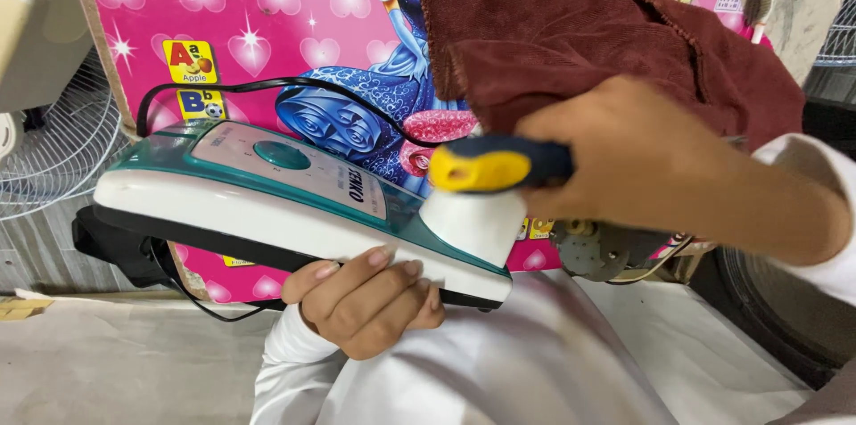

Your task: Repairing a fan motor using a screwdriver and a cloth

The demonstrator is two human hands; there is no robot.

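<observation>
Gripping from below, the left hand [370,300] closes its fingers [392,266] around the lower edge of a white and teal clothes iron [294,202], which is held off the surface and tipped so that its top faces the camera and its length runs across the middle of the head view. A round teal dial [282,155] sits on the grey top panel of the iron, and a black cord [267,84] loops over from its left end toward the right.

The right hand [651,166] is clenched around a screwdriver [495,164] with a yellow and blue handle, the yellow butt end pointing left just above the white rear part of the iron. How the tip meets the iron cannot be told, since the hand and the iron's body hide it. A dark red cloth [571,33] is draped over the right hand and wrist, rising toward the top of the view.

Behind the iron stands a bright pink board [259,6] printed with hearts and cartoon figures in gowns. A white wire fan guard [53,148] shows at the left edge. Below the right hand, a small grey metal part [597,251] with wires lies beside the board. White cloth [535,363] covers the lap and the surface below both hands.
</observation>
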